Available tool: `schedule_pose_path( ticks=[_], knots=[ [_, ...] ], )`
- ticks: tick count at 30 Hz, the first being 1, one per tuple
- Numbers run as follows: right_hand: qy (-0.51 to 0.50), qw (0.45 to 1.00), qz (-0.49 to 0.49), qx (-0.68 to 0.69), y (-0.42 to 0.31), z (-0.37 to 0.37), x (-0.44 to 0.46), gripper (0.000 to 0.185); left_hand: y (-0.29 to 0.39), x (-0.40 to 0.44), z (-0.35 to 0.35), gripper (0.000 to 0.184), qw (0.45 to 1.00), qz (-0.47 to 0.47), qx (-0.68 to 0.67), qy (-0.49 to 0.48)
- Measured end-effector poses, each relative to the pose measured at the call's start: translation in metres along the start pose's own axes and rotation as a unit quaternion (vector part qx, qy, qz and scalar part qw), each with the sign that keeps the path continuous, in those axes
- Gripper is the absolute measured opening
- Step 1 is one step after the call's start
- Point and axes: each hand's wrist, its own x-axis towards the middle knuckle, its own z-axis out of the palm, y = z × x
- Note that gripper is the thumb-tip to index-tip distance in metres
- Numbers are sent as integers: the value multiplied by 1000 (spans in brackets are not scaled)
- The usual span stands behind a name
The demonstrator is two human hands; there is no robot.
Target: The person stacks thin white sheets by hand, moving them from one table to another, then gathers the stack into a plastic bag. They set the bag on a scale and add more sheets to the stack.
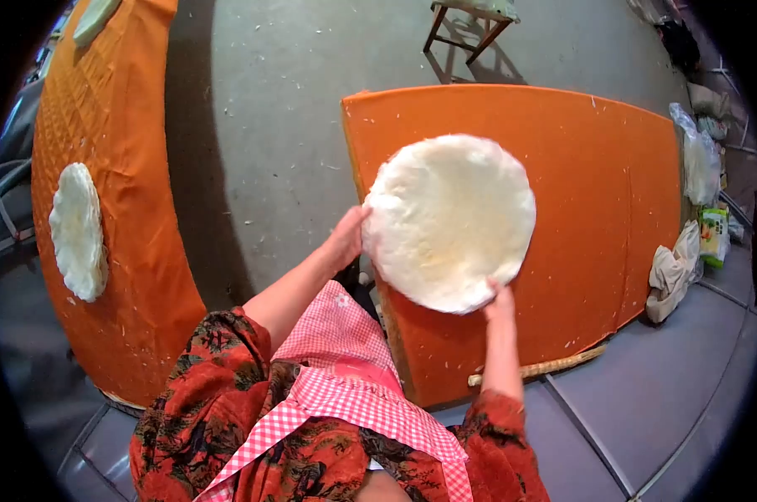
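Observation:
A round, white, fluffy disc (pixel 452 222) with a slightly raised rim is held over the orange-covered table (pixel 596 217). My left hand (pixel 346 238) grips its left edge, the fingers partly hidden by the disc. At the lower right edge, my right hand (pixel 499 303) pinches the rim, with its fingertips partly out of sight.
On the orange table at left (pixel 136 251) lies a stack of white discs (pixel 79 232), with another pale piece (pixel 95 21) farther back. A stool (pixel 470 23) stands beyond. A stick (pixel 554 366), crumpled cloth (pixel 673 274) and bags (pixel 700 159) lie around the right table's edges.

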Motion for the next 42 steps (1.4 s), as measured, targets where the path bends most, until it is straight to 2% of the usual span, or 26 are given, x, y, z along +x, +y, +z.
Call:
schedule_pose_path(
  ticks=[1, 2, 3, 5, 8, 9, 11, 14, 15, 17, 20, 22, 23, 24, 25, 26, 27, 28, 32, 35, 37, 38, 39, 40, 41, 42],
  knots=[
    [21, 999, 24, 27, 18, 12, -23, 71, -2, -14, 6, 50, 999, -26, 35, -12],
    [36, 999, 23, 32, 35, 7, -34, 66, -9, -19, 5, 56, 982, -2, 177, 57],
    [41, 999, 16, 18, 33, 16, -48, 58, -11, -18, 3, 56, 977, 26, 202, 55],
    [-14, 996, -18, 89, 10, -7, -27, 49, -16, -14, 0, 56, 964, 84, 247, 53],
    [-142, 987, -39, 66, -60, 3, 4, 52, -11, -11, 6, 59, 966, 46, 241, 77],
    [-90, 993, -70, -27, -75, 15, 11, 56, -12, -10, 4, 59, 966, 38, 244, 79],
    [-72, 978, -80, -181, -84, 28, 26, 55, -10, -12, 12, 59, 955, 33, 272, 112],
    [27, 921, -201, -333, -50, 49, 17, 52, -7, -13, 15, 61, 960, 34, 259, 104],
    [48, 913, -234, -330, -45, 53, 13, 49, -8, -13, 14, 61, 965, 35, 244, 91],
    [11, 916, -240, -322, -43, 47, 19, 52, -21, 4, -7, 62, 960, 51, 263, 85],
    [-34, 977, -92, -188, -59, 51, 2, 55, -15, -7, 2, 64, 959, 67, 270, 58],
    [-67, 974, -91, -196, -61, 45, -4, 58, -7, -12, 7, 62, 963, 95, 252, 9],
    [-77, 970, -80, -217, -57, 19, 12, 59, -6, -8, 3, 51, 954, 71, 291, -9],
    [-90, 976, -48, -190, -58, 27, -5, 61, 5, -19, 20, 39, 931, 30, 359, 48],
    [-133, 977, -10, -166, -60, 30, -15, 70, 9, -27, 24, 37, 934, 47, 350, 57],
    [-161, 974, 14, -158, -63, 55, -40, 70, 17, -32, 32, 40, 918, -11, 363, 157],
    [-190, 966, -24, -175, -61, 66, -47, 72, -23, 14, -18, 43, 904, 45, 407, 122],
    [-195, 960, -40, -199, -63, 79, -56, 71, -17, 6, -13, 45, 907, 128, 393, 75],
    [-196, 938, -92, -270, -56, 193, -110, 67, 81, -96, 8, 54, 934, 115, 336, 23],
    [-265, 903, -141, -307, -40, 316, -144, 64, 169, -163, -46, 51, 946, 196, 259, 11],
    [-346, 865, -174, -319, -19, 419, -172, 63, 248, -263, -76, 51, 932, 261, 240, 79],
    [-390, 844, -187, -317, -1, 476, -193, 63, 276, -307, -99, 50, 912, 373, 160, 60],
    [-431, 823, -199, -312, 20, 533, -219, 62, 299, -333, -141, 52, 875, 427, 206, 102],
    [-466, 805, -217, -294, 50, 594, -256, 58, 329, -389, -154, 49, 868, 450, 158, 140],
    [-495, 796, -186, -294, 74, 644, -275, 58, 354, -422, -197, 49, 823, 499, 201, 183],
    [-490, 797, -174, -307, 100, 693, -292, 60, 376, -483, -190, 49, 817, 513, 152, 214]
  ],
)
